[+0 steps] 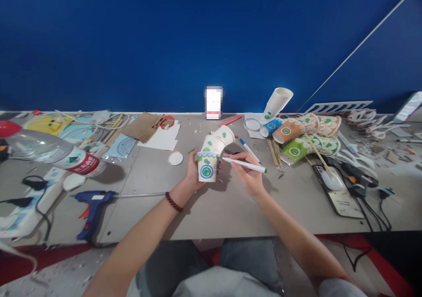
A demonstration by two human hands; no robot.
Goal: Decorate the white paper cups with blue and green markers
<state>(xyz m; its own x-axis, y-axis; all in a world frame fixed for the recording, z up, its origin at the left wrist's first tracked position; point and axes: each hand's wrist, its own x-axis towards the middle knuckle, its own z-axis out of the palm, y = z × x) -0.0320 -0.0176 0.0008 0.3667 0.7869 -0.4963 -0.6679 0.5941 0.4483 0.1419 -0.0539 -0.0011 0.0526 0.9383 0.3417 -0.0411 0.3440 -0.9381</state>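
My left hand (192, 170) is wrapped round a chain of white paper cups (211, 156) joined end to end, with green spots and a blue-ringed green circle on the nearest cup. It holds them just above the grey table (211, 209). My right hand (248, 171) pinches a white marker with a green cap (245, 165), lying sideways with its tip close to the nearest cup. A dark bead bracelet (173, 202) sits on my left wrist.
A blue glue gun (94, 205) lies at the left front, beside a power strip (31, 202) and a plastic water bottle (46, 151). Painted cups (301, 136) and a stack of white cups (278, 101) stand at the right. A blue-capped marker (248, 149), a white disc (176, 158) and a phone (339, 196) lie nearby.
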